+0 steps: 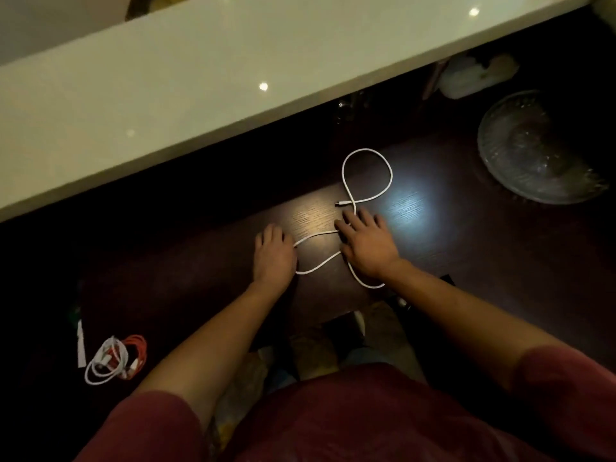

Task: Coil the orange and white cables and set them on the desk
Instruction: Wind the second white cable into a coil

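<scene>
A white cable [366,151] lies loose on the dark wooden desk [450,235], forming a round loop at the far end and a second bend nearer me. Its plug tip [338,204] rests just left of where the strands cross. My left hand [274,255] lies palm down on the desk with the cable running out from under its right side. My right hand [366,241] rests flat over the cable, fingers spread. At the lower left sits a coiled orange cable [138,345] bundled with another coiled white cable [100,368].
A glass bowl [540,148] stands at the back right of the desk. A pale counter ledge [166,95] overhangs the far side. A white strip [81,345] lies beside the coiled bundle. Dim items [473,78] sit under the ledge.
</scene>
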Action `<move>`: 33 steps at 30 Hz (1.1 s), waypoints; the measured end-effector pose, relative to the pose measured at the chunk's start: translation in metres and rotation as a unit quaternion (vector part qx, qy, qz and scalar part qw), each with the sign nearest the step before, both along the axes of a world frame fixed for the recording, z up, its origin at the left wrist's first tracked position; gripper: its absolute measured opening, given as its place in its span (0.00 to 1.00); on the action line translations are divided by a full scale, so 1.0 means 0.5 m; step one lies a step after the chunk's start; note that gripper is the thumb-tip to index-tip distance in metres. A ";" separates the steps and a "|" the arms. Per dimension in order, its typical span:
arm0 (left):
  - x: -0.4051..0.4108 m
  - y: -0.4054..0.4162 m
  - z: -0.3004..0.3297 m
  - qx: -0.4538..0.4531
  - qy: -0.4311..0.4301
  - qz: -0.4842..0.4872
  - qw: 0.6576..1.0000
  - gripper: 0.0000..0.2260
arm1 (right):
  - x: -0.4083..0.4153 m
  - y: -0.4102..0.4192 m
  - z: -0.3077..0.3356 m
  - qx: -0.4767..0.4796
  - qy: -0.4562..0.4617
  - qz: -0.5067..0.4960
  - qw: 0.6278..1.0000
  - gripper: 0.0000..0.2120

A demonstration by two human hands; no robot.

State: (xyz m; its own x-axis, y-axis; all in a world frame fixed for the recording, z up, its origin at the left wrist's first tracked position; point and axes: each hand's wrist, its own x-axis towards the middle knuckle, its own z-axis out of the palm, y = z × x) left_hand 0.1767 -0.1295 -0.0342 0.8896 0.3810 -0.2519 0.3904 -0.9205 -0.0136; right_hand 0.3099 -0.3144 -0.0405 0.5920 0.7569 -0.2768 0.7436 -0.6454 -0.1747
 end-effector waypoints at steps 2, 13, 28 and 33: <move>0.012 -0.010 0.007 -0.012 0.007 -0.005 1.000 0.13 | 0.009 0.021 -0.001 -0.008 -0.011 0.021 1.000 0.24; 0.072 0.041 0.306 -0.170 -0.319 -0.006 0.933 0.09 | 0.021 0.111 0.279 0.350 0.144 -0.044 0.925 0.10; -0.071 0.219 0.513 -0.309 -0.397 0.130 0.854 0.20 | 0.001 0.073 0.627 0.628 0.115 -0.217 0.738 0.09; -0.063 0.168 0.596 -0.269 -0.367 0.008 0.891 0.21 | -0.058 0.109 0.585 0.383 -0.064 -0.029 0.921 0.31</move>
State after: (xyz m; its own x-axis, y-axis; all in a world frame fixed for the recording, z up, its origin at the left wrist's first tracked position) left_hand 0.1454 -0.0454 0.2639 0.8858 0.3942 0.2447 0.1253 -0.7110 0.6919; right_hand 0.2808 -0.2597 0.2521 0.6279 0.6677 0.3999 0.7582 -0.4088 -0.5079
